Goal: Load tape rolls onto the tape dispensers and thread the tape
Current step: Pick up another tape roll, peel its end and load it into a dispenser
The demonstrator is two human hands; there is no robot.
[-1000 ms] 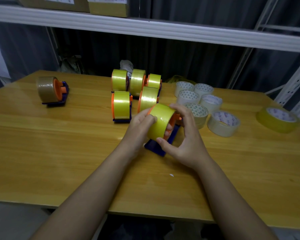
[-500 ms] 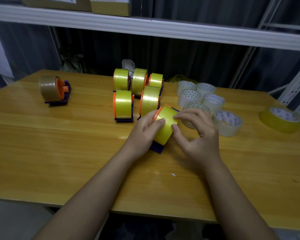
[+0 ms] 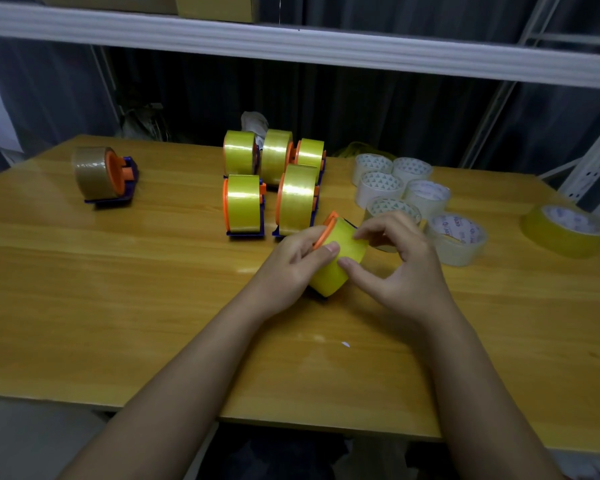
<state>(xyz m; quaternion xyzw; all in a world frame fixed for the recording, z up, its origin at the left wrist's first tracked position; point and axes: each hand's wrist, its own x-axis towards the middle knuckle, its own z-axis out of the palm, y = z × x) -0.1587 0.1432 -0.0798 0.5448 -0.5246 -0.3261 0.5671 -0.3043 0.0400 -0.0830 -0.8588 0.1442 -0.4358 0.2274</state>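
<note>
A yellow tape roll (image 3: 342, 259) sits on an orange-and-blue dispenser, tilted, at the table's middle. My left hand (image 3: 291, 268) grips the roll and its orange hub from the left, thumb on the tape face. My right hand (image 3: 395, 268) works at the roll's right side, thumb and fingertips pinching at the tape surface. The dispenser's blue base is mostly hidden under the roll and my hands.
Several loaded yellow dispensers (image 3: 245, 204) stand just behind my hands. A brown-tape dispenser (image 3: 104, 174) sits far left. Several loose clear rolls (image 3: 426, 199) lie right of them, and a yellow roll (image 3: 565, 230) near the right edge. A shelf (image 3: 291, 46) hangs overhead.
The dispenser has been lowered from a raised hold onto the table. My right hand moved from cupping the roll's side to picking at the tape face.
</note>
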